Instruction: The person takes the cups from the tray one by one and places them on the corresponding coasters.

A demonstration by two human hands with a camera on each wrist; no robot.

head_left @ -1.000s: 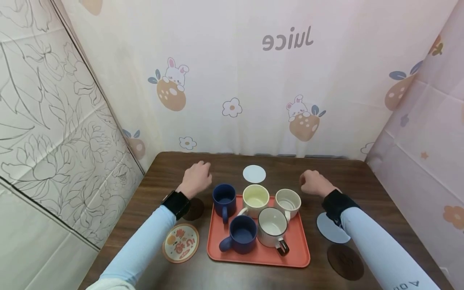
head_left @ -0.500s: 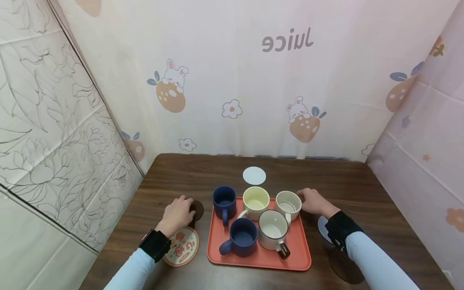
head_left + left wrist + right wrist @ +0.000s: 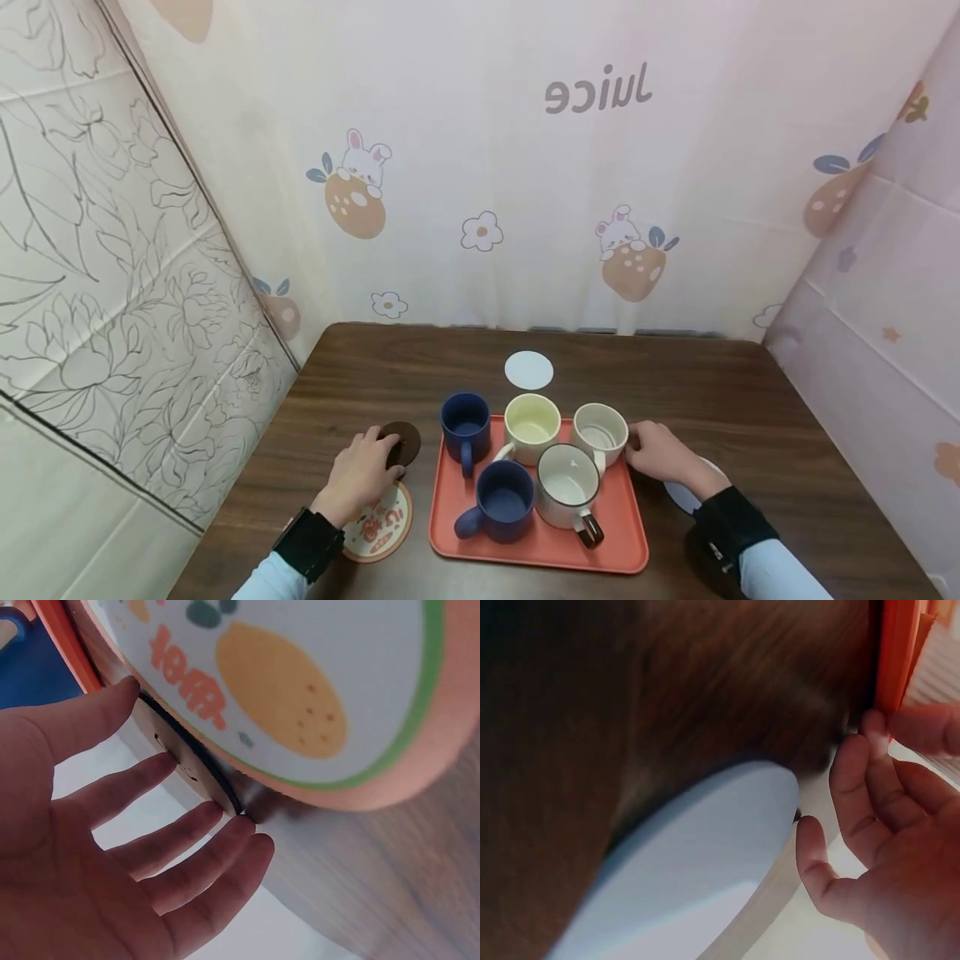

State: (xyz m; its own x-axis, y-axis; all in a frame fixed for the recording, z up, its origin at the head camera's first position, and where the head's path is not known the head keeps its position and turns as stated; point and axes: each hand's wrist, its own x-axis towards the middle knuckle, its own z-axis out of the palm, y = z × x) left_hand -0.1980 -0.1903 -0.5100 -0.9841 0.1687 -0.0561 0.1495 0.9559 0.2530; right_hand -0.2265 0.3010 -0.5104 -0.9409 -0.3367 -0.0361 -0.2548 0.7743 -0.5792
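My left hand [image 3: 362,473] lies with fingers extended over a dark brown round coaster [image 3: 405,432]. In the left wrist view its fingertips and thumb reach the edge of that coaster [image 3: 166,729], and a fruit-printed coaster [image 3: 337,690] stands large beside them. My right hand [image 3: 663,454] is beside the right edge of a red tray [image 3: 626,533], close to a cream cup [image 3: 600,427]. From the right wrist, the thumb and index fingertip show right at the tray's rim [image 3: 894,667], the other fingers loosely bent. Nothing is lifted by either hand.
The tray also bears a pale yellow mug [image 3: 532,421], a white mug [image 3: 567,479] with a black-tipped handle, and two navy mugs, one nearer [image 3: 506,504], one farther [image 3: 467,429]. A white coaster [image 3: 528,369] lies behind; a light blue coaster [image 3: 682,497] lies under the right forearm.
My left hand has come down and toward me onto the brown coaster. My right hand has lowered from above the table to the tray's right side. Mugs and tray keep their places.
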